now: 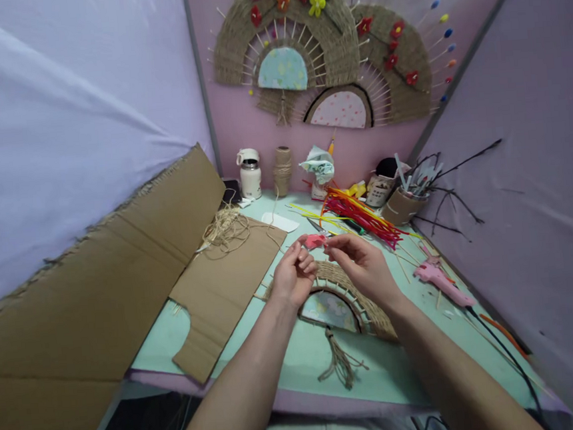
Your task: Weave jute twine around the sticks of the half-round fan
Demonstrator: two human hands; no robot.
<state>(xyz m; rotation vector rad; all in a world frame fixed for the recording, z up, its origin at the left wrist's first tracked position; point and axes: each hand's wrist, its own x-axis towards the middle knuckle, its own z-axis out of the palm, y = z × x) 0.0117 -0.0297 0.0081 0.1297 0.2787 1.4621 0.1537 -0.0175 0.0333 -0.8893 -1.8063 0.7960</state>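
A small coral-red piece [315, 241], which looks like bent pipe cleaner, is up above the table between my two hands. My left hand [295, 272] is closed, with thumb and forefinger pinching its left side and the other fingers curled in. My right hand [361, 263] pinches its right end between thumb and fingertips. Below them lies a half-round twine-woven fan [369, 301] with a pale floral half-disc [331, 310] at its centre. A twine tassel [340, 361] hangs from it toward the table's front edge. My hands and forearms cover parts of the fan.
Cardboard sheets [232, 280] and loose twine [225, 230] lie on the left. Red and yellow pipe cleaners [361, 215] are piled behind my right hand. A pink glue gun [443, 283] rests at right. A bottle [250, 176], twine spool [283, 170] and stick-filled cup [406, 204] stand behind.
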